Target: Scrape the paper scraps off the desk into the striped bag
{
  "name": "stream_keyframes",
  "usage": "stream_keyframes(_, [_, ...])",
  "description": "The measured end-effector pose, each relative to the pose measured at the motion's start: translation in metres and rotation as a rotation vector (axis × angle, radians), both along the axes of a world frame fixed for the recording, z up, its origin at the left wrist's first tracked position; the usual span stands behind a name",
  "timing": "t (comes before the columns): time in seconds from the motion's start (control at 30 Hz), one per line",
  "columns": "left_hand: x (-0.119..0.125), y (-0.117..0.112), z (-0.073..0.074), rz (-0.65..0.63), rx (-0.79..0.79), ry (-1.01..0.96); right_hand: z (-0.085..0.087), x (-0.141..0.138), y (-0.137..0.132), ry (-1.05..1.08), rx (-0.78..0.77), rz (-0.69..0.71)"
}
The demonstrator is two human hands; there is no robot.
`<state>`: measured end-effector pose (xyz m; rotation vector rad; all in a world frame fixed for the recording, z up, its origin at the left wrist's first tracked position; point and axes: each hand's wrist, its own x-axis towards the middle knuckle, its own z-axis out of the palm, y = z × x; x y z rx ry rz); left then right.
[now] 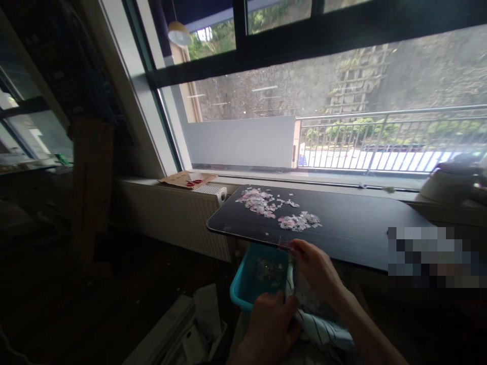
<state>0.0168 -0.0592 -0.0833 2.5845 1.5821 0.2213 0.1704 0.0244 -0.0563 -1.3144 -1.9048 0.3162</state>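
My right hand (314, 261) is raised by the table's near edge, its thumb and fingers pinching a small, see-through pinkish piece (285, 245). Below it, my left hand (271, 317) is closed at the near side of a turquoise plastic basin (239, 286); whatever its fingers hold is hidden. Inside the basin lie small pale scraps (268, 268), dim in the shade. A light cloth with dark stripes (323, 329) hangs beside the basin, under my right arm. Two piles of small whitish and pink pieces, a farther pile (258, 201) and a nearer pile (300, 221), rest on the dark table.
The black table (353, 223) stands against the window sill. Red-handled scissors (194, 182) lie on brown paper (173, 179) above a radiator (182, 215). White box-like items (194, 329) are on the floor at left. A blurred patch covers the table's right end.
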Motion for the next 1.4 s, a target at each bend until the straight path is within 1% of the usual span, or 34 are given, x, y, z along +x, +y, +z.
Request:
stream_keyframes(0.1, [0.0, 0.001, 0.001, -0.004, -0.02, 0.009, 0.001, 0.03, 0.025, 0.077, -0.059, -0.104])
stream_keyframes(0.13, [0.0, 0.002, 0.001, -0.004, -0.029, 0.012, 0.002, 0.04, 0.036, 0.076, -0.058, -0.124])
stream_keyframes(0.2, [0.001, 0.003, 0.001, 0.004, -0.047, 0.022, 0.003, 0.057, 0.058, 0.063, 0.001, -0.174])
stream_keyframes(0.3, [0.001, 0.005, 0.0, 0.014, -0.074, 0.048, 0.007, 0.065, 0.085, 0.053, 0.09, -0.186])
stream_keyframes(0.4, [0.0, 0.007, -0.002, 0.004, -0.086, 0.067, 0.007, 0.06, 0.097, 0.095, 0.135, -0.2])
stream_keyframes(0.5, [-0.001, 0.009, -0.003, 0.013, -0.087, 0.08, 0.0, 0.058, 0.097, 0.118, 0.16, -0.235])
stream_keyframes(0.63, [0.001, 0.011, -0.006, 0.041, -0.072, 0.111, -0.015, 0.065, 0.093, 0.216, 0.091, -0.097])
stream_keyframes(0.67, [0.002, 0.011, -0.006, 0.045, -0.063, 0.115, -0.018, 0.066, 0.093, 0.261, 0.085, -0.084])
stream_keyframes(0.73, [0.002, 0.011, -0.006, 0.04, -0.055, 0.119, -0.021, 0.068, 0.093, 0.336, 0.082, -0.102])
stream_keyframes(0.8, [0.002, 0.011, -0.006, 0.029, -0.06, 0.124, -0.02, 0.067, 0.092, 0.356, 0.055, -0.111])
stream_keyframes(0.9, [0.003, 0.011, -0.006, 0.042, -0.033, 0.129, -0.015, 0.064, 0.087, 0.289, -0.013, -0.078])
stream_keyframes(0.97, [0.003, 0.012, -0.007, 0.043, -0.015, 0.136, -0.013, 0.065, 0.084, 0.256, -0.011, -0.157])
stream_keyframes(1.03, [0.002, 0.014, -0.009, 0.04, -0.006, 0.147, -0.013, 0.066, 0.082, 0.278, 0.012, -0.269])
stream_keyframes(1.07, [0.002, 0.015, -0.011, 0.04, -0.005, 0.154, -0.014, 0.067, 0.082, 0.305, 0.019, -0.291])
stream_keyframes(1.13, [0.001, 0.017, -0.013, 0.043, -0.004, 0.165, -0.017, 0.068, 0.082, 0.347, 0.022, -0.239])
stream_keyframes(1.2, [0.0, 0.018, -0.015, 0.042, -0.004, 0.17, -0.019, 0.067, 0.083, 0.338, 0.025, -0.148])
stream_keyframes(1.23, [0.0, 0.018, -0.016, 0.04, -0.005, 0.172, -0.019, 0.067, 0.083, 0.321, 0.029, -0.125])
stream_keyframes(1.27, [0.0, 0.019, -0.016, 0.038, -0.006, 0.173, -0.019, 0.067, 0.082, 0.303, 0.03, -0.124])
stream_keyframes(1.4, [0.0, 0.018, -0.014, 0.032, -0.018, 0.171, -0.015, 0.066, 0.078, 0.286, 0.025, -0.208])
